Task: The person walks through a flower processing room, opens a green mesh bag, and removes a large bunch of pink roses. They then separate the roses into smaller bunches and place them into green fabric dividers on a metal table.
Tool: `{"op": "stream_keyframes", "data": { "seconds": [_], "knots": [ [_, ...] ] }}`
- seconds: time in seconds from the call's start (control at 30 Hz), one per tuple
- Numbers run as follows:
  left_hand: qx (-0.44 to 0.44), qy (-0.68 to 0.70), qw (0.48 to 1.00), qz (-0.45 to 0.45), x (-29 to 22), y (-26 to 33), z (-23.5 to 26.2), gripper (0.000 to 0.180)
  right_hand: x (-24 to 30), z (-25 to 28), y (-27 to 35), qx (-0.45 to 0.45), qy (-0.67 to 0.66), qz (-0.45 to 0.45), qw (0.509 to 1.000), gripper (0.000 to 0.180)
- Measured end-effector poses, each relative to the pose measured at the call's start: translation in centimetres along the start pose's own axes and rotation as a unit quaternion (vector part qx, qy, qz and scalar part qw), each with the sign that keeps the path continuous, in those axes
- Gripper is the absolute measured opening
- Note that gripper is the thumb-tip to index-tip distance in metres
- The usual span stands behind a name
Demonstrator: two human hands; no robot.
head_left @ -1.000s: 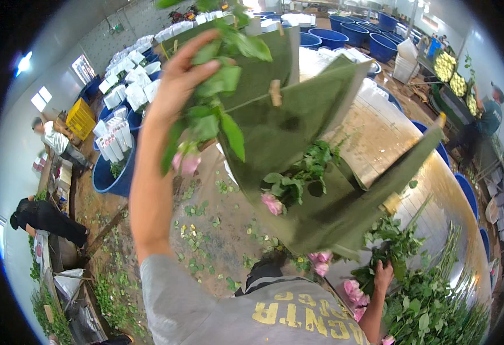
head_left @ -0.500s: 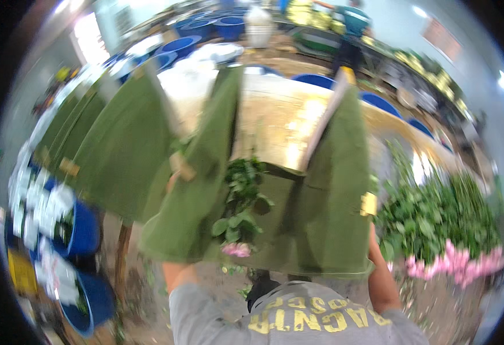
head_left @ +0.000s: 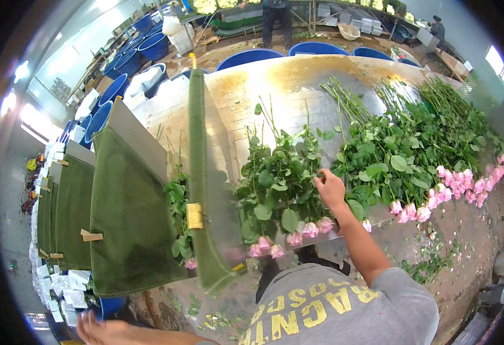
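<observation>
Nearest, a grey shirt (head_left: pixel 344 299) is cut off by the lower edge. The left hand (head_left: pixel 94 330) is blurred at the lower left, well apart from the flowers; how far its fingers open and whether they hold anything, I cannot tell. The right hand (head_left: pixel 329 187) is over the surface (head_left: pixel 298 89), fingers partly bent at the right side of a bunch of pink roses (head_left: pixel 309 230); whether it grips a stem cannot be made out. Six heads show along that bunch's near end, its stems mostly buried in leaves, and one single head (head_left: pixel 367 225) lies just to the right. Farther right is a larger heap of roses (head_left: pixel 462 181), the heads overlapping too closely to count. Left of the bunch, one green panel (head_left: pixel 197 126) stands nearly edge-on with one yellow clip (head_left: pixel 194 216), partly hiding a few stems with one pink head (head_left: pixel 190 263). Past these stands a broad green board (head_left: pixel 131 213), at least three more overlapping beyond it. Beyond the surface, four blue tubs (head_left: pixel 249 57) are partly hidden by its far edge; farther still are two people, the nearer (head_left: pixel 276 26) cut off at the head.
</observation>
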State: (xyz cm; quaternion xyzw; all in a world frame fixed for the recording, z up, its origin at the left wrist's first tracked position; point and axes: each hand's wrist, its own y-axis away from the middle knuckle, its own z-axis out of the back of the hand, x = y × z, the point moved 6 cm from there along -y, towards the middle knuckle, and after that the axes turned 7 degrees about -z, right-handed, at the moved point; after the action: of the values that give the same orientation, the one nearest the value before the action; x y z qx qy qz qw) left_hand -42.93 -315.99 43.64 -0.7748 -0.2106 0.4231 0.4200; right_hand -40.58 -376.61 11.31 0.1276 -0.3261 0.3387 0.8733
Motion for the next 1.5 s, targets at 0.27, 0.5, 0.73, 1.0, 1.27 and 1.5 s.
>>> {"op": "stream_keyframes", "data": {
  "seconds": [0.27,0.5,0.73,1.0,1.27,1.5],
  "knots": [
    [0.564,0.264,0.773,0.12,-19.0,25.1,-9.2,0.023,-3.7,-5.8,-1.3,0.148,-0.033,-0.042,0.988,0.046],
    [0.769,-0.078,0.628,0.092,-12.9,55.0,-20.9,0.067,-5.7,-5.5,-2.2,0.218,-0.117,-0.083,0.965,0.049],
    [0.752,-0.141,0.644,-0.001,-11.1,59.3,-21.7,0.069,-7.3,-5.8,-3.0,0.269,-0.332,-0.204,0.881,0.034],
    [0.683,-0.011,0.718,0.133,-10.1,56.8,-23.7,0.057,-5.5,-6.6,-2.7,0.167,-0.092,-0.061,0.98,0.039],
    [0.563,0.209,0.721,0.344,-10.7,48.4,-26.8,0.056,-5.1,-5.4,-2.6,0.179,-0.148,-0.002,0.973,0.032],
    [0.506,0.39,0.636,0.434,-19.0,35.7,-24.0,0.059,-1.0,-10.5,1.0,0.258,-0.061,0.044,0.963,0.033]
  ]
}}
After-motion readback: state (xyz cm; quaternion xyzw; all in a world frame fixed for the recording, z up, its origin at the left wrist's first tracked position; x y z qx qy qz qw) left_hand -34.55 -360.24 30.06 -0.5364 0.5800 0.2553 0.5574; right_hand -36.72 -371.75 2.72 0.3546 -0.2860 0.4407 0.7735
